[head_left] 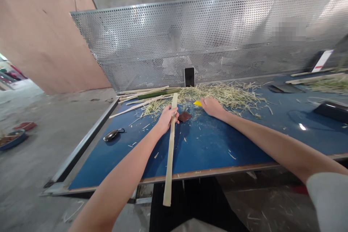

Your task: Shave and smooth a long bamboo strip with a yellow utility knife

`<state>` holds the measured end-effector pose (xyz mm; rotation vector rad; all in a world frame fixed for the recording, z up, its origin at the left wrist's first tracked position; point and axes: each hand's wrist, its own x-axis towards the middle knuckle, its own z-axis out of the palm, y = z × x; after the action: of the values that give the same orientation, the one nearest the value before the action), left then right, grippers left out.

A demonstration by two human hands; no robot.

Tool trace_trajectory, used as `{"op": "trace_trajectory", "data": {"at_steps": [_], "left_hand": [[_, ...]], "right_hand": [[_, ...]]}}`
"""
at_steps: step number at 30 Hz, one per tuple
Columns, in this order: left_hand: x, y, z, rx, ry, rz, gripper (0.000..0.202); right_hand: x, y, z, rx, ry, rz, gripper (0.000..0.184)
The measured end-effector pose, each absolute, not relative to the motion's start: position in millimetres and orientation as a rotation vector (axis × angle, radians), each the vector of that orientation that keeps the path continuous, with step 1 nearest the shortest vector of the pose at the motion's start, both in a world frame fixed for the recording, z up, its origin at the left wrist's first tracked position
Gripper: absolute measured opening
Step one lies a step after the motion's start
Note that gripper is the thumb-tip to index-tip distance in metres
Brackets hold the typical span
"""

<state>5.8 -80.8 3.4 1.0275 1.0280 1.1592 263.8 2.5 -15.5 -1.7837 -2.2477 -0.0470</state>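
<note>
My left hand (165, 119) is closed around a long pale bamboo strip (170, 156). The strip runs from above the blue tabletop down past its front edge. In my right hand (211, 107), closed over the table near the shavings, is a small yellow tool (197, 103); the rest of it is hidden by my fingers. A dark brown patch of material (185, 116) lies on the table just right of my left hand. Behind both hands spreads a heap of thin pale green shavings (231, 96).
Several bamboo strips (136, 106) and a green bamboo piece (157, 93) lie at the back left. A phone (189, 77) leans against the perforated metal panel (152, 50). A shiny dark object with a loop (111, 136) sits left, a black device (331, 111) right.
</note>
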Motion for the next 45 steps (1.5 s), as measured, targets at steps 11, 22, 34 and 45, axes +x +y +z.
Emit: {"op": "trace_trajectory", "data": {"at_steps": [11,22,34,45], "left_hand": [[6.9,-81.2,4.7,0.962,1.055,1.105,0.016],[6.0,-82.6,7.0,1.000,1.079,1.077,0.014],[6.9,-89.1,13.5,1.036,1.137,1.006,0.037],[4.5,-92.9,16.4,1.214,1.140,0.919,0.062]], "right_hand": [[264.9,-0.4,-13.8,-1.742,-2.233,-0.023,0.069],[263.3,-2.6,-11.0,-1.727,-2.228,0.020,0.068],[264.4,-1.9,-10.6,-1.719,-2.266,0.037,0.067],[263.2,-4.7,-8.3,-1.704,-2.220,0.108,0.067]]}}
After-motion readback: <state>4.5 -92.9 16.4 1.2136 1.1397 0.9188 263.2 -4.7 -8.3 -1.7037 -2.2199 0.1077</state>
